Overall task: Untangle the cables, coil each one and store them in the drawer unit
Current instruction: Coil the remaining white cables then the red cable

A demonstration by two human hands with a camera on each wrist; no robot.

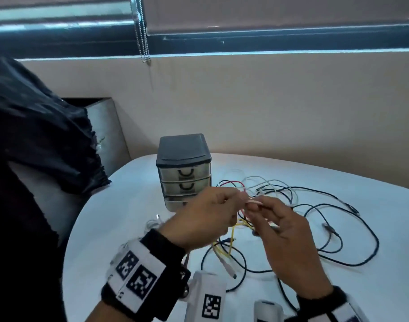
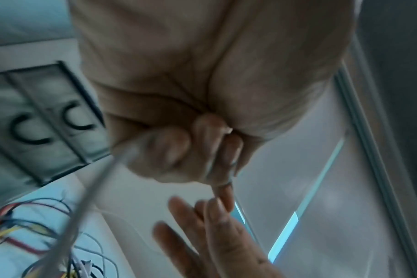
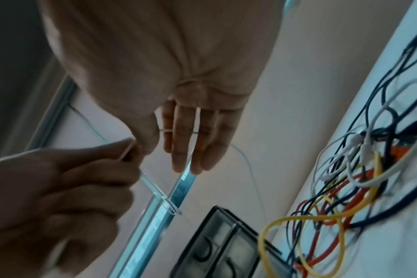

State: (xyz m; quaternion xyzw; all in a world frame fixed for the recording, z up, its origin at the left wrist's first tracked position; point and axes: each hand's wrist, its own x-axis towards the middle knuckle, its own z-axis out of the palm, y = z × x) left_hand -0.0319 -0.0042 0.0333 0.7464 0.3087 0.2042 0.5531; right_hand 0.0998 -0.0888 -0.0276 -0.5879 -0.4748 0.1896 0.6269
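Both hands are raised over a white table (image 1: pixel 133 205), just in front of the drawer unit (image 1: pixel 183 168). My left hand (image 1: pixel 233 199) has its fingers curled round a thin white cable (image 1: pixel 252 201). My right hand (image 1: pixel 257 205) pinches the same cable with thumb and forefinger, its other fingers (image 3: pixel 186 146) held straight. In the left wrist view the cable (image 2: pixel 95 191) runs taut from the fist down to the tangle (image 2: pixel 24 229). Red, yellow, white and dark cables (image 1: pixel 245 226) lie knotted together on the table under and right of the hands. All three drawers look closed.
The drawer unit stands near the table's far left edge, close to the wall. Long dark cable loops (image 1: pixel 338 240) spread over the right half of the table. A dark cloth (image 1: pixel 36 135) hangs at the left. A bead chain (image 1: pixel 142 31) dangles from the window blind.
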